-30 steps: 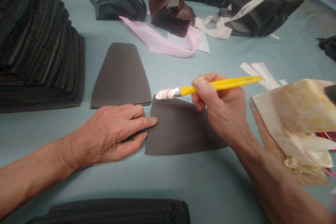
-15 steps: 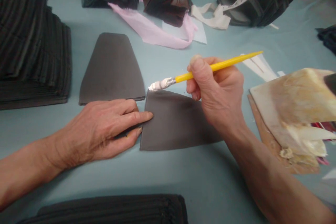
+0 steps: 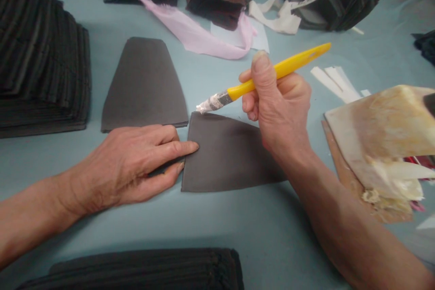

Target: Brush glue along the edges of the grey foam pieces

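Note:
My right hand grips a yellow-handled brush, thumb on top of the handle. White paste coats its bristles, which are at the upper left corner of a dark grey flat panel. My left hand holds this panel at its left edge, index fingertip on top and thumb against the edge; its other fingers are partly hidden. Just above my left hand lies a second dark grey panel, tapered towards the top, apparently a thin stack. My right wrist covers the right end of the first panel.
Tall stacks of dark pieces stand at left, with another stack at the front edge. A paste-stained container sits on a brown board at right. Behind lie a pink cloth strip, a brown bundle and white strips.
My right hand has rolled the brush, so the handle's broad side shows and its tail end is higher. The bristles remain near the same corner. My left hand keeps its place on the panel.

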Motion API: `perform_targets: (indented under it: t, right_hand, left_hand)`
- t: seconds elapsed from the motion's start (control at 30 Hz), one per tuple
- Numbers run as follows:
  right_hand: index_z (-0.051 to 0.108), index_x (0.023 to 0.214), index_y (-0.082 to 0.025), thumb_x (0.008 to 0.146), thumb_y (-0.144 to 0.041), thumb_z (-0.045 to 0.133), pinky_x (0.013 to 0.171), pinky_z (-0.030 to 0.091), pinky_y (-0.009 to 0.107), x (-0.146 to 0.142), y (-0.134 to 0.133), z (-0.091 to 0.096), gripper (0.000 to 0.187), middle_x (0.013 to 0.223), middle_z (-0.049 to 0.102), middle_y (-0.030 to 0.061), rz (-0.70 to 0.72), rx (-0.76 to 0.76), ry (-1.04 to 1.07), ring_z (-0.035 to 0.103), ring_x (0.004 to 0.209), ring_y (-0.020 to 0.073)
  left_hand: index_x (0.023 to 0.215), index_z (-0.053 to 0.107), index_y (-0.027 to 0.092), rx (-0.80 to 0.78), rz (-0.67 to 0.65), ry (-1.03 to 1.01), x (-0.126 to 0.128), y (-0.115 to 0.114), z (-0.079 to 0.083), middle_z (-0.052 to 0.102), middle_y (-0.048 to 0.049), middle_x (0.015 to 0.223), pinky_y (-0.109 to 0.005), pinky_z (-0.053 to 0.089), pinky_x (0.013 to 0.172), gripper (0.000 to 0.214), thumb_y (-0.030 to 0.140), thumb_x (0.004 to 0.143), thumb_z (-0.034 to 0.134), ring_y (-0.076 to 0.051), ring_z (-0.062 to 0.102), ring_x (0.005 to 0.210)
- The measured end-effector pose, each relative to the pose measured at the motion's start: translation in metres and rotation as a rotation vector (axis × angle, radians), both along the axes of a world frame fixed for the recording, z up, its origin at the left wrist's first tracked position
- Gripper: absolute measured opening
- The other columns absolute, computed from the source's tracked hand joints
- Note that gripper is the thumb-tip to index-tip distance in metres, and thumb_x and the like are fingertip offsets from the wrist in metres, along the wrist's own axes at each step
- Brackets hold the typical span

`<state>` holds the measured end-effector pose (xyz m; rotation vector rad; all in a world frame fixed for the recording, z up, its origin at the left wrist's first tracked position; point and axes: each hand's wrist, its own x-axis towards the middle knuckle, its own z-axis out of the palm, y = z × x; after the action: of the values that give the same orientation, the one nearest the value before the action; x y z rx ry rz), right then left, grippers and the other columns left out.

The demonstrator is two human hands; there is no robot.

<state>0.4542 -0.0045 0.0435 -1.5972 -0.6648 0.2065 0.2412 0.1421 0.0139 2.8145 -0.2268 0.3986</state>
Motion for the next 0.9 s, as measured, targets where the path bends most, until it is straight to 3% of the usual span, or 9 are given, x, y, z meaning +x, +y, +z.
perform_targets:
  t: [0.1,0.27,0.53,0.9]
  right_hand:
    - [0.069,0.074,-0.023,0.096,-0.066,0.074,0.055,0.052,0.028,-0.003,0.002,0.001,0.048,0.050,0.053,-0.0052,0.023,0.028,0.008,0.049,0.046,0.0103]
    - [0.067,0.076,-0.024,0.098,-0.068,0.069,0.054,0.050,0.030,-0.006,0.002,0.002,0.049,0.051,0.055,-0.0031,0.047,-0.037,-0.025,0.057,0.052,0.0139]
    - [0.067,0.072,-0.022,0.091,-0.074,0.073,0.054,0.048,0.028,-0.013,0.006,0.001,0.056,0.050,0.054,-0.0051,0.084,0.039,0.004,0.055,0.050,0.0104]
    - [0.068,0.071,-0.023,0.087,-0.076,0.075,0.051,0.044,0.028,-0.007,-0.001,0.000,0.056,0.050,0.054,-0.0053,0.099,0.020,0.025,0.049,0.046,0.0085]
  left_hand:
    - [0.136,0.063,0.025,0.011,-0.016,-0.029,0.001,0.001,-0.001,0.065,-0.0011,0.097,-0.031,0.042,0.068,0.030,0.025,0.110,0.047,-0.016,0.061,0.080]
    - [0.130,0.065,0.023,0.032,-0.070,-0.099,0.007,0.001,0.001,0.066,-0.0023,0.090,-0.032,0.042,0.059,0.028,0.025,0.107,0.050,-0.016,0.063,0.073]
    - [0.130,0.065,0.023,0.035,-0.066,-0.087,0.007,0.001,0.003,0.065,-0.0012,0.091,-0.031,0.043,0.061,0.028,0.025,0.106,0.050,-0.017,0.064,0.073]
    - [0.133,0.063,0.027,0.053,-0.057,-0.090,0.008,0.003,0.003,0.068,-0.0008,0.090,-0.031,0.045,0.057,0.029,0.027,0.107,0.050,-0.016,0.066,0.071]
